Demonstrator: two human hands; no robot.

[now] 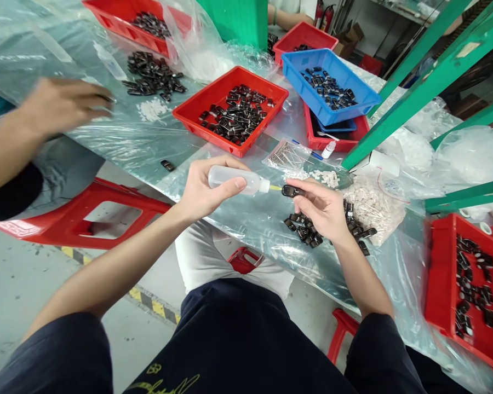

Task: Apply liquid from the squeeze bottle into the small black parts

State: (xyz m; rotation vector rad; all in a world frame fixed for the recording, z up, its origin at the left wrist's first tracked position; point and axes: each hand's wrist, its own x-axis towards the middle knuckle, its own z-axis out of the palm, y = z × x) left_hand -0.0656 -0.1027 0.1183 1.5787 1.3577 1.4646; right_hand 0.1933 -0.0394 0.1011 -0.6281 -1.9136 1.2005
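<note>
My left hand (205, 186) is closed around a translucent squeeze bottle (234, 179) lying nearly level, its thin yellowish tip pointing right. That tip meets, or nearly meets, a small glossy black plastic part (291, 191) pinched between the thumb and fingers of my right hand (322, 208). Below my right hand a loose pile of similar black parts (306, 230) lies on the plastic-covered table (246, 230). Small white pieces (326, 178) are scattered just behind that hand.
A red tray (181, 112) of black parts stands ahead, a blue tray (287, 68) behind it, another red tray (439, 273) at right. A bag of white pieces (378, 210) sits near green posts (419, 87). At left a co-worker's blurred hand (68, 104) reaches over the table.
</note>
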